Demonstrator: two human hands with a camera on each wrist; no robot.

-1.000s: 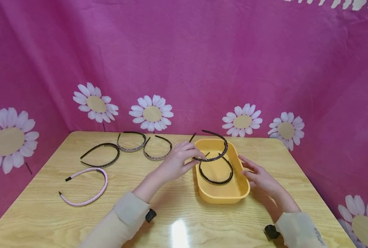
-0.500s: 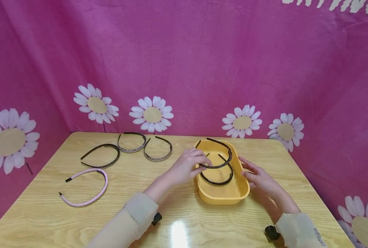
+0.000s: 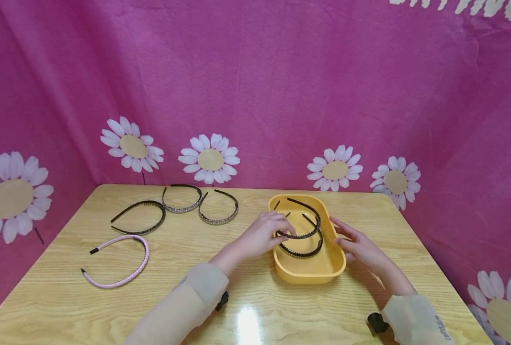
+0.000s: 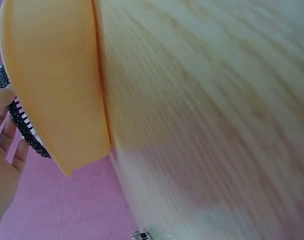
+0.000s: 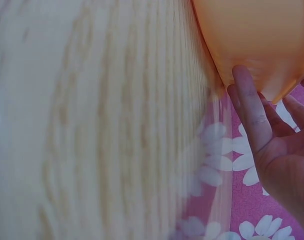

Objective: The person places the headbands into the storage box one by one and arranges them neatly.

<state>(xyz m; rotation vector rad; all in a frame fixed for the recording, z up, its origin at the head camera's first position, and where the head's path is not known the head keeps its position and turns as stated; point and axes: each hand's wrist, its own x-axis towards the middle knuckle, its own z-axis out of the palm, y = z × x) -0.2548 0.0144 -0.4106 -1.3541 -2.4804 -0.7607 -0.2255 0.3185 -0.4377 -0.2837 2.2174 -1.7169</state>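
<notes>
In the head view, my left hand (image 3: 261, 235) pinches a dark glittery headband (image 3: 318, 223) by its left side, low within the yellow plastic tub (image 3: 309, 278). Under it a second black toothed headband (image 3: 300, 254) lies on the tub floor. The left wrist view shows the held headband (image 4: 28, 131) with its comb teeth at the tub's rim, partly hidden by the tub wall. My right hand (image 3: 367, 250) rests against the tub's right side. In the right wrist view its fingers (image 5: 249, 95) lie fairly straight along the outer wall.
Left of the tub, on the wooden table (image 3: 186, 297), lie a pink headband (image 3: 145, 261), a black one (image 3: 160, 223) and two glittery ones, one at the back (image 3: 182, 210) and one nearer the tub (image 3: 218, 221). A pink daisy cloth (image 3: 264, 96) hangs behind.
My left hand has moved down and slightly right, lowering the dark headband from above the tub's far rim into the tub. My right hand has stayed at the tub's side.
</notes>
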